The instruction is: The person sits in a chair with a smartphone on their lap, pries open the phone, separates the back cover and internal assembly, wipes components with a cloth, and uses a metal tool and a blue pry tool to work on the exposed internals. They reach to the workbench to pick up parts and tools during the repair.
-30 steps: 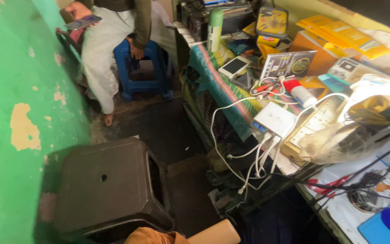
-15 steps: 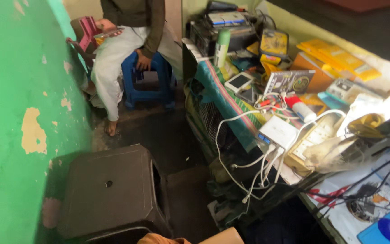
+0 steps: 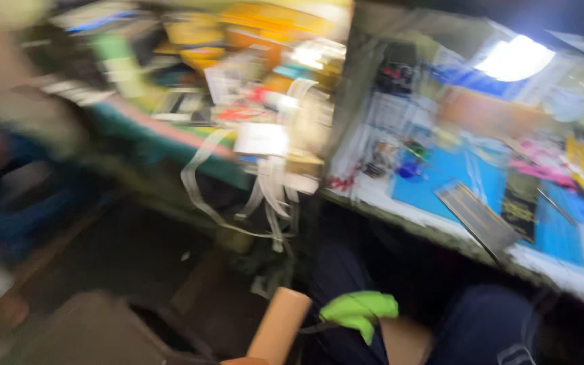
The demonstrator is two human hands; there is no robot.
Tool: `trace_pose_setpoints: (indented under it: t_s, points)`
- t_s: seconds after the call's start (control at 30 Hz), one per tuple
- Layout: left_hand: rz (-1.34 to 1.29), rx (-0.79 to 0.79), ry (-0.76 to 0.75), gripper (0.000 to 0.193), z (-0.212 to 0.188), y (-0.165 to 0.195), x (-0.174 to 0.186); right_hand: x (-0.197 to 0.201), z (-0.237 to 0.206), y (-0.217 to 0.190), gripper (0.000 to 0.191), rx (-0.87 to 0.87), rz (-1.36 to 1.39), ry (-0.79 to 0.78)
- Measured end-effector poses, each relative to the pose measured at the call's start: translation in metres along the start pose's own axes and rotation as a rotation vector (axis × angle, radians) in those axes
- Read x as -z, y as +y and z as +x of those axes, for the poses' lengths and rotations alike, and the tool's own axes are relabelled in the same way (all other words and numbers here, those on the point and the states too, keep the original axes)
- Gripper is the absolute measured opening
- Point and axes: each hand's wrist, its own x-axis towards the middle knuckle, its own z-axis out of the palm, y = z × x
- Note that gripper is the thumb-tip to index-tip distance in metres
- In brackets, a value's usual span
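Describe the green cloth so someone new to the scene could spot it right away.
Find the workbench with the blue mat on the right, then look below its front edge into the dark space underneath. The green cloth lies there on the person's dark trousers, beside a tan cardboard tube. It is the only bright lime-green thing down there.

1. The bench runs along the right, its pale edge facing the knees below; the view is badly blurred.
2. A blue mat lies flat on it, with a dark flat board slanting over its near edge.
3. A pink item lies further right, too smeared to identify.
4. The table at left, with a teal edge, carries a heap of yellow boxes.
5. White cables hang off its front towards the floor.
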Motion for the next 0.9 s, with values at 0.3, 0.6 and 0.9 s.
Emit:
trace_pose_setpoints:
  t_s: [0.3, 0.6, 0.9]
  points:
    - [0.055, 0.184, -0.268, 0.039, -0.002, 0.025, -0.057, 0.232, -0.169, -0.018, 0.030, -0.605, 0.017, -0.207]
    - [0.008, 0.212, -0.312, 0.039, 0.000, 0.018, -0.068, 0.314, -0.313, 0.008, 0.047, -1.238, 0.277, -0.038]
    - [-0.190, 0.374, -0.318, 0.039, 0.004, -0.012, -0.084, 0.319, -0.388, 0.018, 0.076, -1.522, 0.420, -0.152]
